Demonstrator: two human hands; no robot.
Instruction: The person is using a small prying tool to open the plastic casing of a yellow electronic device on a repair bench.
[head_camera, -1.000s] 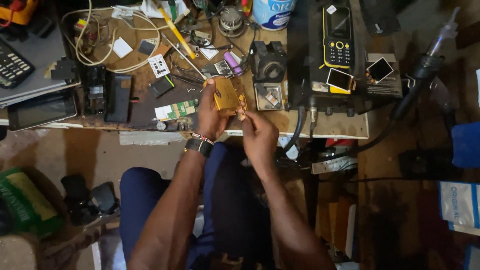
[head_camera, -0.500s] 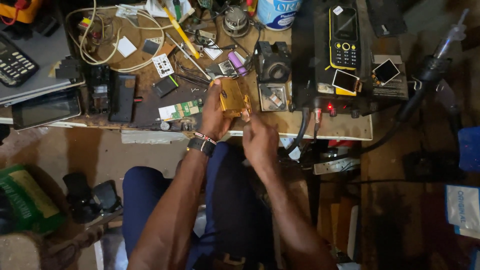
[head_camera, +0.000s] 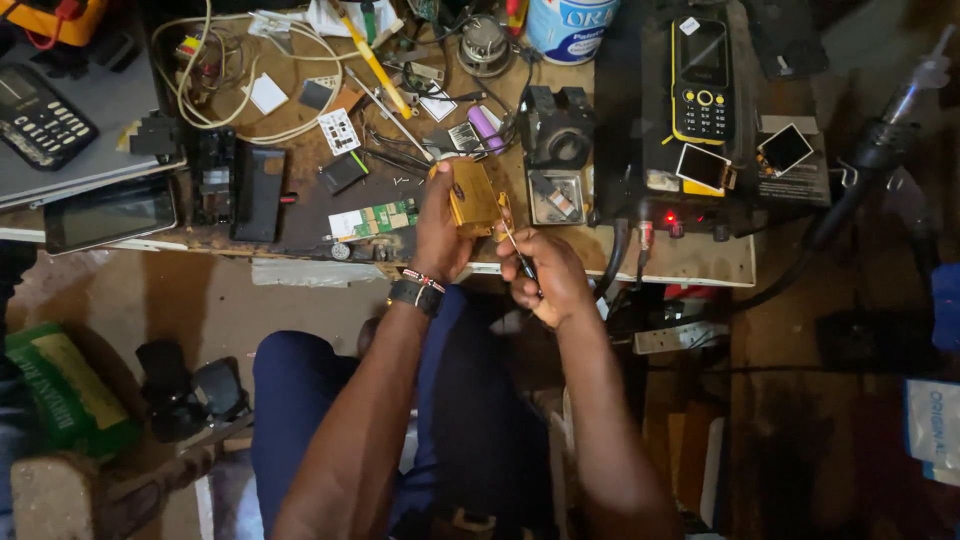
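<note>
While the left hand (head_camera: 440, 225) grips the gold-coloured rectangular phone casing (head_camera: 473, 197) just above the near edge of the cluttered brown wooden workbench (head_camera: 300, 215), fingers clamped round its left side, the right hand (head_camera: 550, 275) pinches a thin dark-handled screwdriver (head_camera: 517, 250), its tip up against the casing's lower right corner. Just left lies a small green circuit board (head_camera: 375, 218), and to the right a black-and-yellow keypad phone (head_camera: 701, 80) sits on a dark box
</note>
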